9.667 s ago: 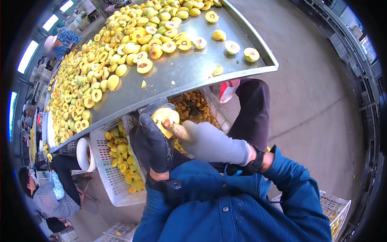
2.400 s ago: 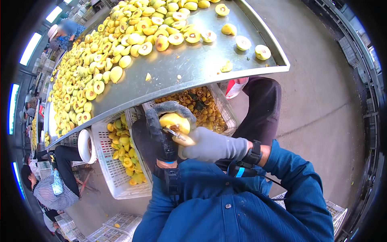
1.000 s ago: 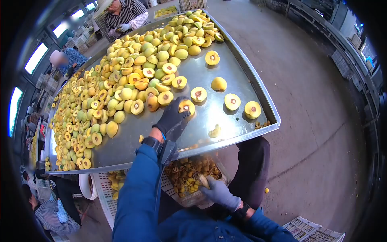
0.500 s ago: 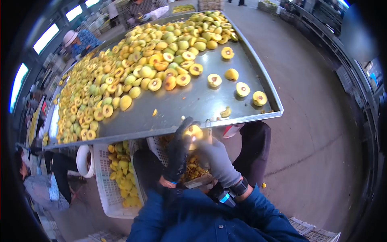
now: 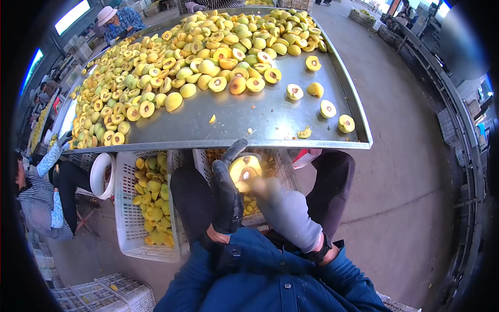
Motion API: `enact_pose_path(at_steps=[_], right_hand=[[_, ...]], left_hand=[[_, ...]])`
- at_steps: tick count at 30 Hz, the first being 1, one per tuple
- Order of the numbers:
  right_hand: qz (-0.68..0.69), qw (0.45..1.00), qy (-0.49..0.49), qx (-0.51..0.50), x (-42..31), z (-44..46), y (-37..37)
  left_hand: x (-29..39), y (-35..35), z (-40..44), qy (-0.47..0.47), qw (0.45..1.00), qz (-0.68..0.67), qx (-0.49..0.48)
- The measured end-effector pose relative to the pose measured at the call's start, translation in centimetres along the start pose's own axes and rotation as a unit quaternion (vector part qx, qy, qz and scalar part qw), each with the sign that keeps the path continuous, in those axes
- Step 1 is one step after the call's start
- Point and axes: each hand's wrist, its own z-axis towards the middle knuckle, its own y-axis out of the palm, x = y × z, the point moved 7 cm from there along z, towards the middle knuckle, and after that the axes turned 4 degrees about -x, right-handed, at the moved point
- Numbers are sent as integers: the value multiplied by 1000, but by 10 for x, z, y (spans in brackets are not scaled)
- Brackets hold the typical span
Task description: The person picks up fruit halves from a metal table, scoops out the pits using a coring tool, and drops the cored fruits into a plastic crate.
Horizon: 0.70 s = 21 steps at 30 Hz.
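Note:
My left hand [image 5: 227,195], in a black glove, is closed around a halved yellow peach [image 5: 245,170], its cut face up and the index finger raised. My right hand [image 5: 286,208], in a grey glove, is at the peach's near right edge, smeared by motion. A thin pitting tool with a looped metal end showed in this hand half a second ago; now blur hides it. Both hands are just in front of the metal table [image 5: 208,144], above a crate [image 5: 283,174] holding peach pieces between my knees.
Many halved peaches [image 5: 208,67] heap on the table, with several loose ones at the right. A white crate of peaches [image 5: 125,218] and a white bucket [image 5: 103,174] stand left of my legs. Co-workers [image 5: 119,23] sit at the far left and near left [image 5: 47,200].
The view has shifted, so the table appears higher. My hands still meet at the peach half, which shows more of its cut face; my right hand has swung lower and blurs.

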Motion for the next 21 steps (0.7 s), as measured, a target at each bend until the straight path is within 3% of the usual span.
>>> enact_pose_path(at_steps=[5, 8, 13, 17, 20, 21], right_hand=[[-41, 998, -38, -7, -6, -4, 2], [-49, 997, -45, -36, -3, -6, 0], [-88, 992, -58, -64, 1, -9, -2], [-99, 989, -56, -94, 2, -9, -4], [-96, 989, -63, -95, 3, -8, -5], [-102, 987, -65, -101, 4, -7, -5]], left_hand=[[-7, -7, 0, -58, 997, -39, -15], [14, 3, -4, -81, 996, 11, -27], [48, 16, -14, 52, 976, 205, -56], [51, 15, -10, -14, 956, 294, -8], [46, 19, -7, -57, 978, 202, -14], [51, 18, -9, 12, 946, 325, -17]])
